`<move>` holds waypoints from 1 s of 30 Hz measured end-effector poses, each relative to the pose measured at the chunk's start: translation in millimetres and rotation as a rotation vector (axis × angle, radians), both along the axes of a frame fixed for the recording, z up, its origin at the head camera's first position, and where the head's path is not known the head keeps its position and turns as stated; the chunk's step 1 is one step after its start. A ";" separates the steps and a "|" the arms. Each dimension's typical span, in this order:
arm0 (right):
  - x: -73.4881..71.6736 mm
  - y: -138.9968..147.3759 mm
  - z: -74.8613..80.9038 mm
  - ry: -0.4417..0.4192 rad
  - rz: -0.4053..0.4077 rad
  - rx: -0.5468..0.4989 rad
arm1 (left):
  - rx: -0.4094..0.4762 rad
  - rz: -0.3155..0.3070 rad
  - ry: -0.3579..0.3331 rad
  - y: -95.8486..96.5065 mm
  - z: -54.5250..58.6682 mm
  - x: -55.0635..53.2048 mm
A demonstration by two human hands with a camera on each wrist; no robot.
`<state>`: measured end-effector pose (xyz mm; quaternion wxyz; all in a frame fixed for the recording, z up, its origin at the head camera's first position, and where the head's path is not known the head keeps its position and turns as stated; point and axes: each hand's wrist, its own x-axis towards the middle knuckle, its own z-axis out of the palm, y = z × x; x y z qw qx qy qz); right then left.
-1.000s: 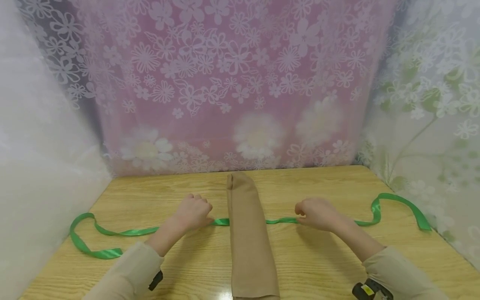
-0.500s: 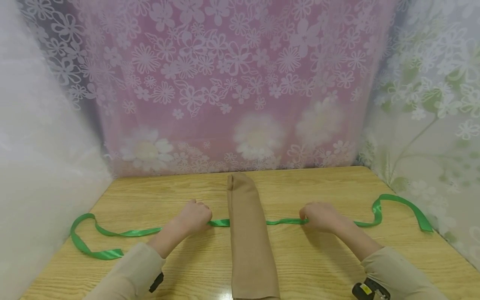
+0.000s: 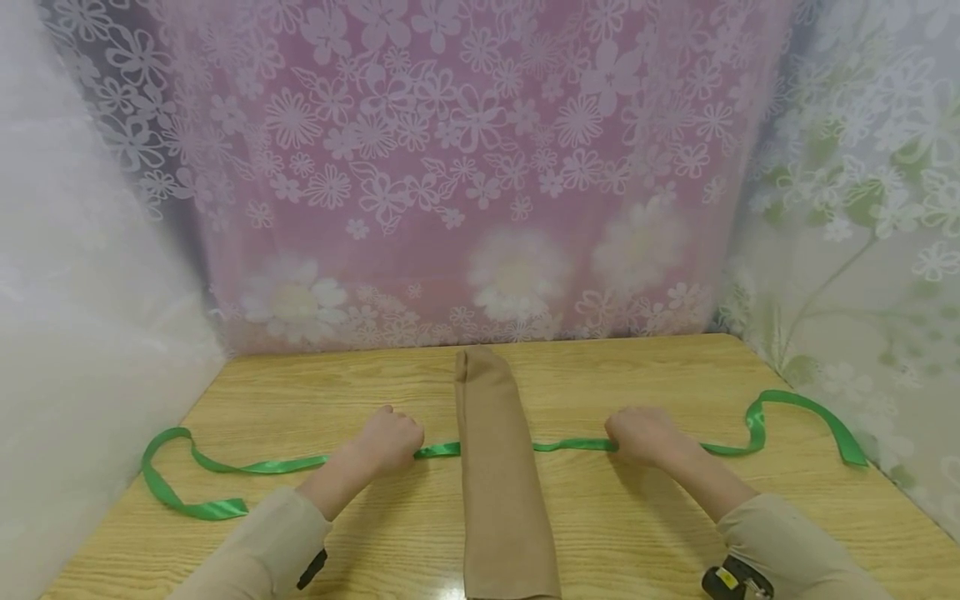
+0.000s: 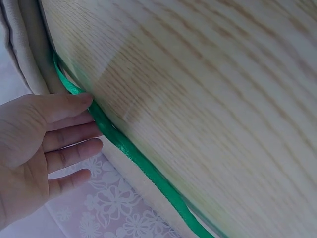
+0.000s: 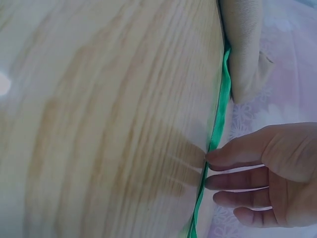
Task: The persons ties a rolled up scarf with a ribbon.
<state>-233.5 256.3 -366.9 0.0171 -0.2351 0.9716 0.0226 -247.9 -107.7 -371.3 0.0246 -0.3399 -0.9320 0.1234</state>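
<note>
A green satin ribbon (image 3: 585, 444) runs left to right across the table, passing beneath a folded length of brown cloth (image 3: 504, 492). Left of the cloth, my left hand (image 3: 390, 442) pinches the ribbon; in the left wrist view, thumb and index finger meet on the ribbon (image 4: 136, 156) and the other fingers stay loosely bent. On the other side my right hand (image 3: 647, 435) pinches the ribbon between thumb and index finger, as the right wrist view shows along the ribbon (image 5: 222, 106). Both hands are low, near the tabletop.
The wooden table (image 3: 360, 533) reaches back to a pink floral curtain (image 3: 420, 208). Pale sheeting (image 3: 97, 275) hangs at the left and a leaf-patterned sheet (image 3: 862, 275) at the right. Loose curled ribbon ends lie near both sides.
My right hand has moved slightly right and down, its fingers closing onto the ribbon. My left hand has also settled on the ribbon. The cloth has stayed put.
</note>
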 end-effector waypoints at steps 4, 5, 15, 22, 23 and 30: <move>-0.7 -0.8 -1.0 0.014 -0.018 0.032 | -0.007 -0.009 0.010 0.1 -2.5 -0.8; -0.8 -0.8 -1.4 0.017 -0.021 0.036 | -0.013 -0.009 0.014 0.3 -3.4 -1.1; -7.0 2.4 -9.4 0.035 -0.046 0.033 | -0.013 -0.027 0.070 -0.7 -6.5 0.5; -8.3 3.0 -9.3 0.002 -0.056 -0.020 | 0.135 0.072 -0.064 -2.6 -6.0 -1.2; -7.9 2.8 -8.0 -0.003 -0.058 -0.037 | 0.165 0.096 -0.100 -3.3 -5.9 -1.5; -6.8 5.9 -1.4 0.024 -0.030 -0.195 | 0.418 0.218 -0.273 -6.3 -3.2 -5.2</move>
